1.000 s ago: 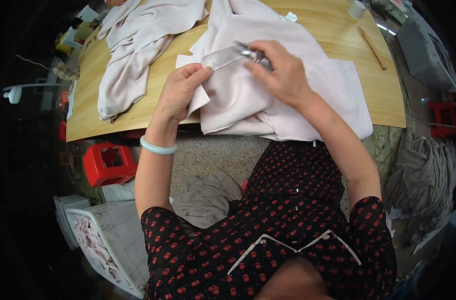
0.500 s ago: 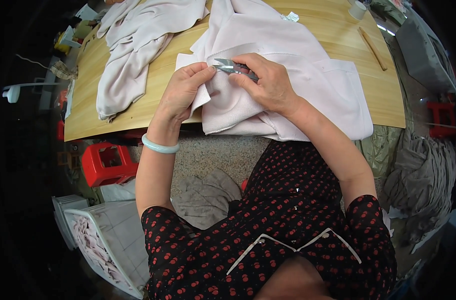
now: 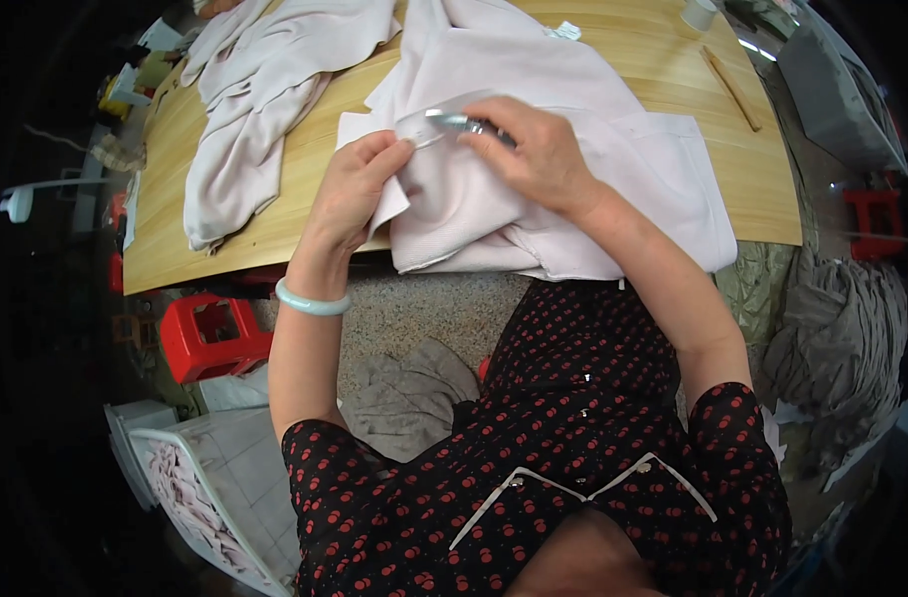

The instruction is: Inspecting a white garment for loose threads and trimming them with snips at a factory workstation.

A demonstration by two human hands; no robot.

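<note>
Across the near edge of the table (image 3: pixel 772 194): your pale pink knit garment (image 3: pixel 563 75) lies spread out, its folded lower side reaching toward your lap.
Left hand (image 3: pixel 355 184): your thumb and fingers pinch a narrow finished edge of the garment, and a corner of the cloth shows below them.
Right hand (image 3: pixel 542 157): your fingers are wrapped around the thread snips (image 3: pixel 484 127); the metal end points left, just beside your left thumb. Whether it touches the cloth cannot be told.
Left wrist: you wear a pale blue-green bangle (image 3: pixel 312 300).
Left of the garment: a second pale pink cloth (image 3: pixel 265 95) lies rumpled on the tabletop.
Right side of the table: a wooden stick (image 3: pixel 730 90) lies near a small white roll (image 3: pixel 699 14).
Bin at your lower left (image 3: pixel 260 488): pale walls and a white rim, with pale pink cloth pieces (image 3: pixel 190 497) heaped inside.
Grey tub beyond the table's right side (image 3: pixel 822 99): its contents are too dark to make out.
Floor: a grey cloth (image 3: pixel 409 398) lies crumpled below the table, a red stool (image 3: pixel 215 338) stands to your left, and a heap of grey fabric (image 3: pixel 837 338) sits to your right.
</note>
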